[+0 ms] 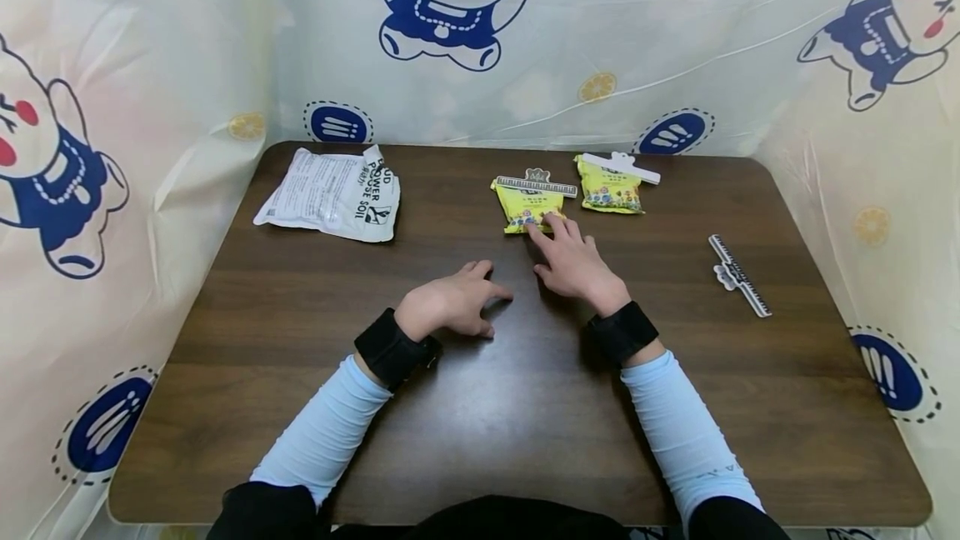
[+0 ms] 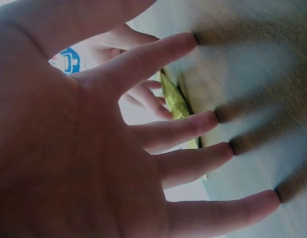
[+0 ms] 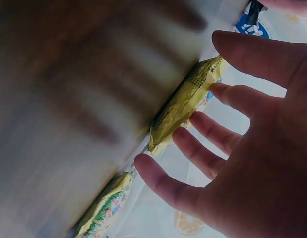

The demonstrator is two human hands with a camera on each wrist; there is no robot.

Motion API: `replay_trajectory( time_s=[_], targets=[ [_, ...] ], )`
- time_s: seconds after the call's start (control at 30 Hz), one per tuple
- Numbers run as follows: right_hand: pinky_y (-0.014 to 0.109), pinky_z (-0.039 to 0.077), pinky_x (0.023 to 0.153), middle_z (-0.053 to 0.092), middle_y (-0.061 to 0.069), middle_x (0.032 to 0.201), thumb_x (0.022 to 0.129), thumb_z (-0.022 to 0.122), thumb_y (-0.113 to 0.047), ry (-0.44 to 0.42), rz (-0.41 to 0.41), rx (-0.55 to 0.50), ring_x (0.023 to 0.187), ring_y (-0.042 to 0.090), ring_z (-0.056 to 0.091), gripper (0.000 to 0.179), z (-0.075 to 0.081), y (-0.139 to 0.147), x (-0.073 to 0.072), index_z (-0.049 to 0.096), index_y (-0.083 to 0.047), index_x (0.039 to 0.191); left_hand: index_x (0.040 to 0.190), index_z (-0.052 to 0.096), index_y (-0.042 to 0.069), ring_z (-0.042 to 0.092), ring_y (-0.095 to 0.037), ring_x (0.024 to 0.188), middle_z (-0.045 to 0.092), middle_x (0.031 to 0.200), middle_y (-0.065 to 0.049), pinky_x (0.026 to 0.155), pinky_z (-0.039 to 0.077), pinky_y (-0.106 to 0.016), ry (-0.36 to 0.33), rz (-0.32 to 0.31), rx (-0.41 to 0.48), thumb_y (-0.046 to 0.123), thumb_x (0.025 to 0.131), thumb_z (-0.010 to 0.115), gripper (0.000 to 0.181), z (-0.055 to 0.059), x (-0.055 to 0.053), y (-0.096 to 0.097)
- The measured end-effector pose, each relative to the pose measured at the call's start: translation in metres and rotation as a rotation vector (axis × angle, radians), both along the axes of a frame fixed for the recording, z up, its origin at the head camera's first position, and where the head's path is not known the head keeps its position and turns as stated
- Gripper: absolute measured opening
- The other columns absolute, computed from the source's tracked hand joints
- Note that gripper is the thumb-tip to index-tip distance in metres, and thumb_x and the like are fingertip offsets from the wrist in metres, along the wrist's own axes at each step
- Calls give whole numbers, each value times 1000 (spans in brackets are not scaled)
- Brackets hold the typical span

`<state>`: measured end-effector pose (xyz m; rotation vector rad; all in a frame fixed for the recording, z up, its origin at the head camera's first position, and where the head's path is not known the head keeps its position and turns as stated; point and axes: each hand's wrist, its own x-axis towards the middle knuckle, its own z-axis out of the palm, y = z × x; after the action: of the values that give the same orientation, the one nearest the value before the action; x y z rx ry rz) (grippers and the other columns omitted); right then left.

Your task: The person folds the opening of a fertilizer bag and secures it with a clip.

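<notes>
1. Resting the right grip [image 1: 576, 263] at the yellow packet [image 1: 524, 205], fingers spread and loosely extended, holding nothing; apparently touching the near edge of the wrapper with the fingertips [image 3: 222, 90].
2. Finding that packet just beyond the right grip, lying on the worktop [image 1: 525, 423], with a ruled clip [image 1: 536, 185] running across its far edge.
3. Judging light contact best here: pressing with soft pads rather than nails, sharing pressure among several fingers, sparing the thin-looking wrapper from creasing at one spot.
4. Directing force at the packet's body rather than its clip; otherwise probably risking twisting or loosening.
5. Minding the second packet [image 1: 611, 194] and its white clip [image 1: 621, 167], lying beyond the right grip and to its right; perhaps bumping both by sweeping sideways carelessly.
6. Resting the left grip [image 1: 454, 304] nearer than the right grip and to its left, fingers fanned out, gripping nothing; likely serving well as a ready support.
7. Leaving alone the loose clip [image 1: 739, 276], lying well right of the right grip, and the white bag [image 1: 330, 194], lying beyond the left grip and leftward.
</notes>
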<state>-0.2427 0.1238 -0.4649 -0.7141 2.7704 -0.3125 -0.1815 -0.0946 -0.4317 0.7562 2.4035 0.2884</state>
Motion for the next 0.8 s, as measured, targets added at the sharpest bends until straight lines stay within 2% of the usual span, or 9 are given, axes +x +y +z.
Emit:
replay_trajectory(
  time_s=[0.2, 0.43, 0.8],
  targets=[
    [78, 29, 111, 13, 24, 172, 106, 62, -26, -29, 0, 30, 155, 48, 14, 74, 2, -1, -9, 22, -16, 167, 153, 54, 23, 26, -38, 153, 29, 165, -23, 118, 38, -56, -9, 11, -6, 31, 97, 76, 61, 0, 0, 0],
    [77, 27, 114, 6, 24, 174, 106, 60, -29, -59, -13, 76, 157, 47, 10, 76, 3, -2, -22, 16, -17, 168, 153, 55, 24, 30, -38, 150, 33, 162, -22, 117, 40, -55, -3, 7, -12, 31, 96, 76, 61, -1, -2, 0],
    [78, 23, 116, 1, 25, 174, 107, 58, -27, -88, -15, 88, 158, 48, 3, 78, 5, -4, -36, 12, -15, 168, 154, 54, 24, 29, -39, 151, 32, 162, -21, 118, 39, -55, -8, 4, -11, 31, 97, 76, 61, 1, 0, 0]
  ],
)
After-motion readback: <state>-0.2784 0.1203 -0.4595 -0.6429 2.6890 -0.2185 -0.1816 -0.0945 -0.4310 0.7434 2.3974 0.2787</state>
